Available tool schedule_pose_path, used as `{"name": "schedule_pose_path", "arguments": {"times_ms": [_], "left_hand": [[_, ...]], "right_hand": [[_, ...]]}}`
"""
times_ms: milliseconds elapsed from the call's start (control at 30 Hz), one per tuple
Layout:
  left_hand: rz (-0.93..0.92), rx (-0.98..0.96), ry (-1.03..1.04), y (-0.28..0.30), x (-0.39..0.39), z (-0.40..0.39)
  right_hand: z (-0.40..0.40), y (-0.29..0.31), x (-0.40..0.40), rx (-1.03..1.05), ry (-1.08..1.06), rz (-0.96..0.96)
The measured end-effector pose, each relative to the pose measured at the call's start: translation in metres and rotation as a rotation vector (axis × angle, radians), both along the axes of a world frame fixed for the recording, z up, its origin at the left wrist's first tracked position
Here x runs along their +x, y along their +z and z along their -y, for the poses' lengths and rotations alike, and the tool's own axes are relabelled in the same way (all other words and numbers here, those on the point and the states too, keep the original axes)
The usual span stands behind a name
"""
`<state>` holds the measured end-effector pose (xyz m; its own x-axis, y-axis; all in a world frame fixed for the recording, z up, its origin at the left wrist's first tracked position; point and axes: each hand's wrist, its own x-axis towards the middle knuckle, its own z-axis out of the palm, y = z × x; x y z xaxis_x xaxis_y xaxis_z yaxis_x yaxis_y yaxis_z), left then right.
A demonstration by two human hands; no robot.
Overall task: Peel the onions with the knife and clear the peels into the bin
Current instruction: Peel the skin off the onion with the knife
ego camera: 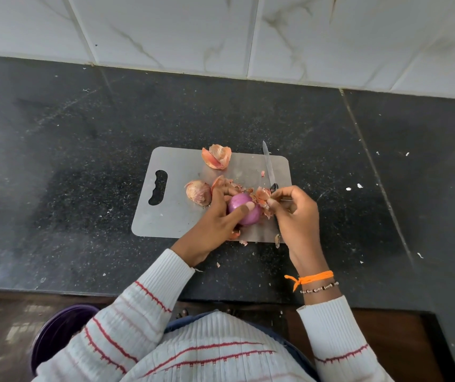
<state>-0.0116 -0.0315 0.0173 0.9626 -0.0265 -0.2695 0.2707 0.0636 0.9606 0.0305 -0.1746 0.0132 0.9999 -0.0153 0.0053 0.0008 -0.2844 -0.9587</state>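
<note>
Two onions on board: left hand grips peeled onion; unpeeled onion just beyond its fingers. Right hand pinches loose skin; knife beyond. Best: pull skin away steadily, onion held firm.

The left half of the board is bare apart from its handle slot. The right half is crowded by an unpeeled onion, loose peels and the knife. Open bench lies all round.
</note>
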Motion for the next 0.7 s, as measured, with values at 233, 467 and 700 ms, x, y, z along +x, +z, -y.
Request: {"name": "schedule_pose_path", "arguments": {"times_ms": [233, 467, 700], "left_hand": [[-0.080, -0.026, 0.055, 0.001, 0.002, -0.001], [-0.068, -0.094, 0.121, 0.001, 0.006, -0.005], [-0.016, -0.140, 0.128, 0.000, 0.008, -0.002]], "right_hand": [[0.001, 0.007, -0.010, 0.188, 0.553, -0.080], [-0.003, -0.003, -0.004, 0.399, 0.388, -0.219], [-0.002, 0.001, -0.002, 0.650, 0.315, -0.336]]}}
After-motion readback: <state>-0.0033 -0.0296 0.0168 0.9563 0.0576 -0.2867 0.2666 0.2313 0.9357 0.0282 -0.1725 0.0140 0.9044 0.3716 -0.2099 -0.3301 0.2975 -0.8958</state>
